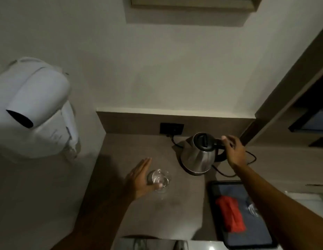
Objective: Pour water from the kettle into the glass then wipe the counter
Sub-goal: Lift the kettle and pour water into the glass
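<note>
the kettle (pixel 198 154) stands on its base on the surface (pixel 139 219), its handle just under the right hand (pixel 234 152), whose fingers (pixel 224 139) are apart, not yet closed. i judge the grasp comes next. the left hand (pixel 139 179), open, touches the glass (pixel 159 179). the cord (pixel 247 159) lies behind; a red cloth (pixel 230 213) waits on the tray (pixel 256 239).

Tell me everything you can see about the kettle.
The kettle is a brushed, steel-looking cone with a black lid, black handle and black base, standing upright on the counter near the back wall, right of the glass. Its spout faces left, its handle right. The lid looks shut. A black cord runs from it to the wall socket. The right hand is at the handle with fingers spread, not visibly closed round it. The water level cannot be seen.
</note>
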`<action>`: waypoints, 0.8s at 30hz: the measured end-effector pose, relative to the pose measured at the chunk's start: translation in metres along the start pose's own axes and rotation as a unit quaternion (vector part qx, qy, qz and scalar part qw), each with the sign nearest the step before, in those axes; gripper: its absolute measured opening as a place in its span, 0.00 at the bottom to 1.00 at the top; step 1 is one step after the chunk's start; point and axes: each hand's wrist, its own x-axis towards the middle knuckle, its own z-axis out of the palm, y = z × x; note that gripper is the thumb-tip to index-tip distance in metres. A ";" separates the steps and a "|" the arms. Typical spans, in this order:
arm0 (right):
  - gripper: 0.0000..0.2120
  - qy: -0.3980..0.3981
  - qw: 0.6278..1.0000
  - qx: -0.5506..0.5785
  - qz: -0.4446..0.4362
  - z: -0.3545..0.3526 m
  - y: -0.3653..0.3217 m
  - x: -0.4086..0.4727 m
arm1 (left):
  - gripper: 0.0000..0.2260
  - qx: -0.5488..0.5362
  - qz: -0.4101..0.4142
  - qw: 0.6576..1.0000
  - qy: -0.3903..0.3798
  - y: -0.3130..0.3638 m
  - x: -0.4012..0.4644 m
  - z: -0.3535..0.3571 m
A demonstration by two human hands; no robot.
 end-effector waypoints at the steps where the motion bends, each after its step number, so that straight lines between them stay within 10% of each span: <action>1: 0.23 -0.019 0.999 0.027 0.015 -0.001 0.003 0.001 | 0.58 -0.023 -0.001 1.000 -0.003 -0.006 -0.002 0.008; 24: 0.21 -0.039 0.996 0.073 -0.045 0.021 -0.010 0.035 | 0.42 -0.061 -0.022 0.998 0.012 -0.031 0.020 0.053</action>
